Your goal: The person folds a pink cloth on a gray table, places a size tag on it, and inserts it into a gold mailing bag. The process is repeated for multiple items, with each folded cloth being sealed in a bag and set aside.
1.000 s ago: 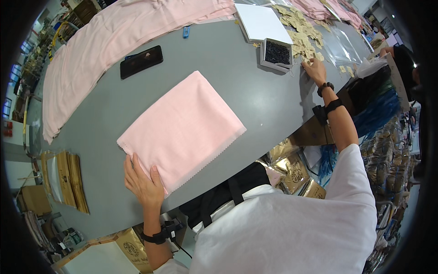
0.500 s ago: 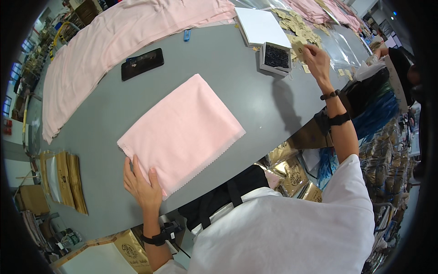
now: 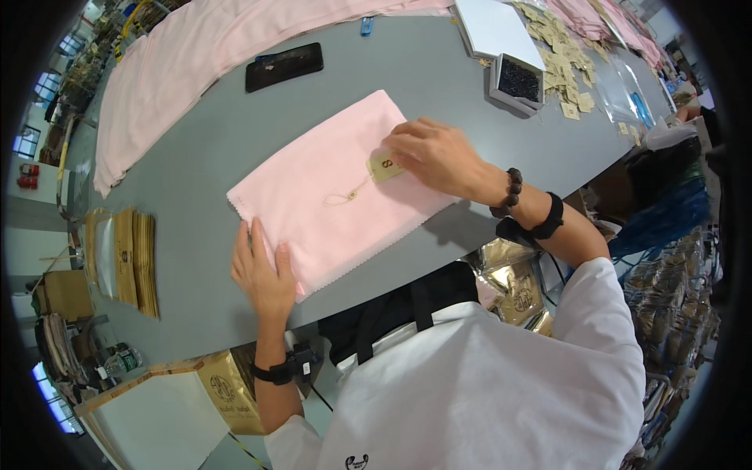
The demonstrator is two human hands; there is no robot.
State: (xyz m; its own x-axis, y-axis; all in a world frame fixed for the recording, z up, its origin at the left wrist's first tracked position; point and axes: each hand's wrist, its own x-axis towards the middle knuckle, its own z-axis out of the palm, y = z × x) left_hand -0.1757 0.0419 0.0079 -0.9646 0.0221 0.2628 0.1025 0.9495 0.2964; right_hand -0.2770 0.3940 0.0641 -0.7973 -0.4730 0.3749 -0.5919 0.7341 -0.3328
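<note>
A folded pale pink cloth (image 3: 313, 180) with zigzag-cut edges lies flat on the grey table. At its near left corner rests my left hand (image 3: 265, 268), fingers spread, the fingertips on the cloth's edge. Over the right part of the cloth, my right hand (image 3: 435, 153) pinches a small yellowish hang tag (image 3: 384, 166). A thin looped string (image 3: 341, 199) trails from the tag across the fabric. Part of the tag is hidden beneath my right fingers.
A black phone (image 3: 284, 68) and a blue clip-like item (image 3: 366, 27) lie beyond the cloth. Far right are a small box of black pieces (image 3: 518, 81), a white box (image 3: 497, 27) and scattered tags (image 3: 560, 55). Gold packets (image 3: 125, 258) are stacked at left. Pink fabric (image 3: 180, 70) spreads along the back.
My right hand has come from the tag pile at the far right to above the cloth, bringing a tag. My left hand stays at the cloth's corner. The view has shifted.
</note>
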